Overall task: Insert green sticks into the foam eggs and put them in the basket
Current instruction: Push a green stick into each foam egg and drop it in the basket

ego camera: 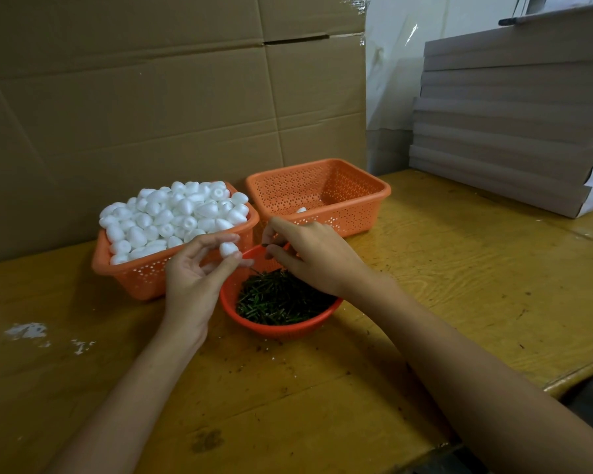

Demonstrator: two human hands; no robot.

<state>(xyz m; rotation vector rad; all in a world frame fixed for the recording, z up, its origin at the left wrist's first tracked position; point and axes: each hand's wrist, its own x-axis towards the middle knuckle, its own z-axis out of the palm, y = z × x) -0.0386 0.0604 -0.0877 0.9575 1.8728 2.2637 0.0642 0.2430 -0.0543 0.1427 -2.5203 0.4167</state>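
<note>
My left hand (194, 271) pinches a white foam egg (228, 248) between thumb and fingertips, above the rim of a round red bowl (281, 328) full of green sticks (278, 301). My right hand (308, 258) hovers over the bowl and pinches a green stick (273, 247) that points toward the egg, a short gap apart. An orange basket (141, 275) at the left is heaped with white foam eggs (175, 215). A second orange basket (353, 213) behind the bowl shows one egg (301, 210) inside.
A wall of brown cardboard (151, 97) stands behind the baskets. Flat grey boxes (507, 131) are stacked at the back right. White foam crumbs (28, 330) lie on the wooden table (459, 285) at the left.
</note>
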